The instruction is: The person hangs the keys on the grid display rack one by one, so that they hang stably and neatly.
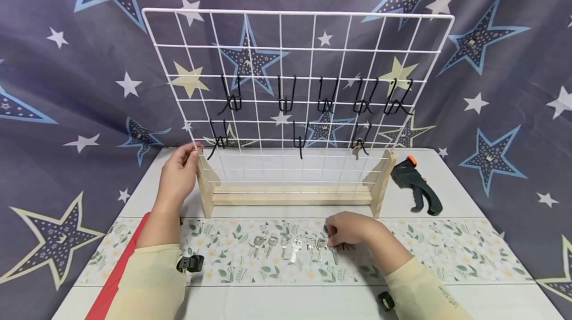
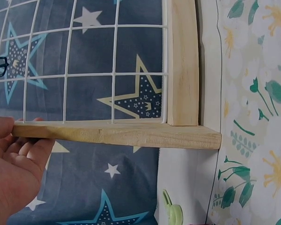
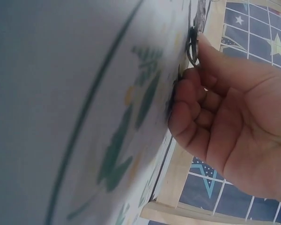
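Note:
My left hand (image 1: 176,173) grips the upper end of the left wooden side support (image 1: 205,186) of a white wire grid rack (image 1: 313,49). Its fingers curl around that wood in the left wrist view. On the floral strip, my right hand (image 1: 353,228) pinches a key (image 1: 335,256) at the right end of a row. In the right wrist view, the ring (image 3: 192,52) of this key shows at the thumb and forefinger; the rest is partly hidden. Several other silver keys (image 1: 296,250) lie to its left. One key (image 1: 356,151) hangs from a lower-right black hook (image 1: 361,134).
Several more black hooks (image 1: 286,96) hang in two rows on the grid. A black clamp with orange tips (image 1: 415,186) lies right of the rack. Red material (image 1: 117,275) lies beside the left forearm. A light green object (image 2: 173,211) sits near the left support. Star-patterned cloth surrounds the table.

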